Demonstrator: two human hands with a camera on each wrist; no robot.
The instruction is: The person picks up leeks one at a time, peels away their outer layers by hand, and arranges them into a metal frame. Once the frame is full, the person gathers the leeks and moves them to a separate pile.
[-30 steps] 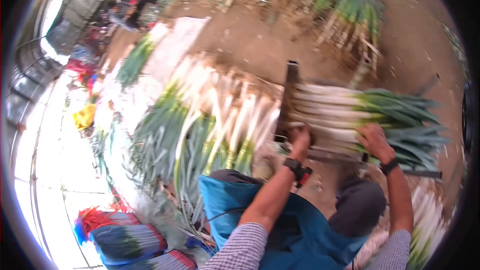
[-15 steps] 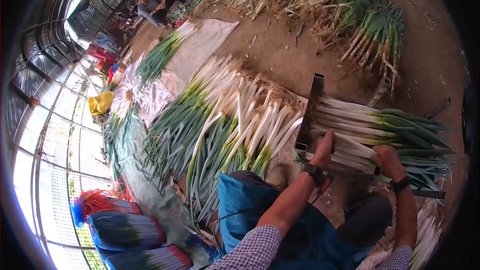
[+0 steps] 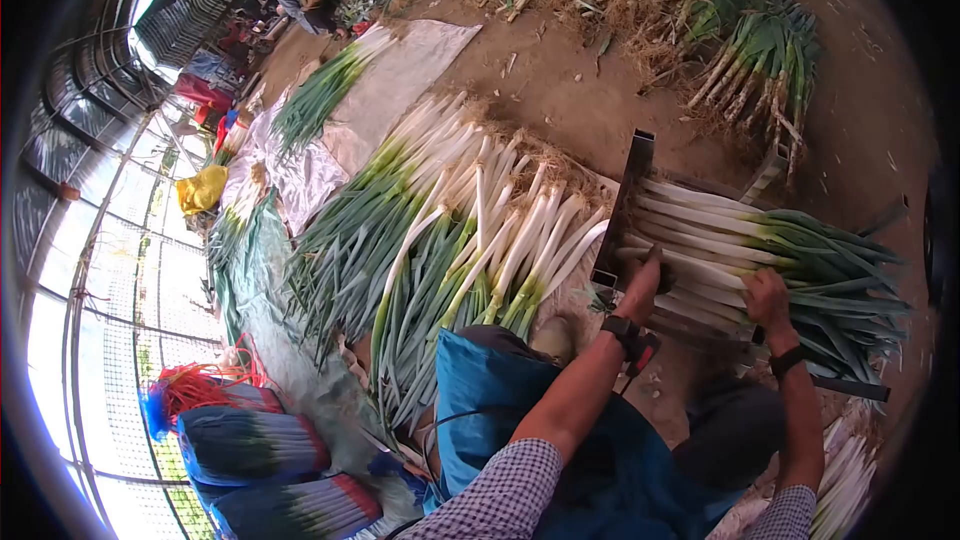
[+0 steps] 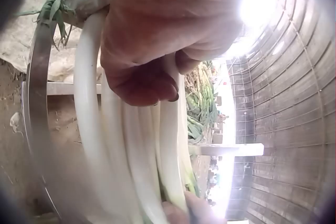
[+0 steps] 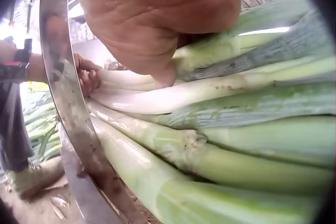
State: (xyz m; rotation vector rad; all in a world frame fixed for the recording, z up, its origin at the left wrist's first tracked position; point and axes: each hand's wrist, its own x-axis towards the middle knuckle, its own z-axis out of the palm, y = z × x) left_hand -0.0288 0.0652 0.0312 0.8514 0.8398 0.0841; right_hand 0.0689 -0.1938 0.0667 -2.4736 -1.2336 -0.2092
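Observation:
Leeks (image 3: pixel 700 215) lie side by side in a metal rack (image 3: pixel 630 175), white ends against its upright end plate and green leaves to the right. Near the white ends, my left hand (image 3: pixel 640 285) curls its fingers round a leek. In the left wrist view its fingers (image 4: pixel 139 87) pinch a white stalk (image 4: pixel 169 134) above other stalks. My right hand (image 3: pixel 768 298) grips leeks farther along, where white turns green. The right wrist view has that hand (image 5: pixel 152 19) over the stalks, thumb tip on a pale leek (image 5: pixel 152 100); its other fingers are mostly hidden.
A large spread of leeks (image 3: pixel 440 220) lies left of the rack, and more leeks (image 3: pixel 765 70) with roots lie behind it. Packed bundles (image 3: pixel 255 455) sit at lower left. Loose white stalks (image 3: pixel 845 480) lie at lower right. A person (image 3: pixel 305 0) sits far back.
The head view has turned, shifting the scene. Both hands stay at the rack; in the last half second the right hand has moved slightly away from my body, and the held stalks sit among the others.

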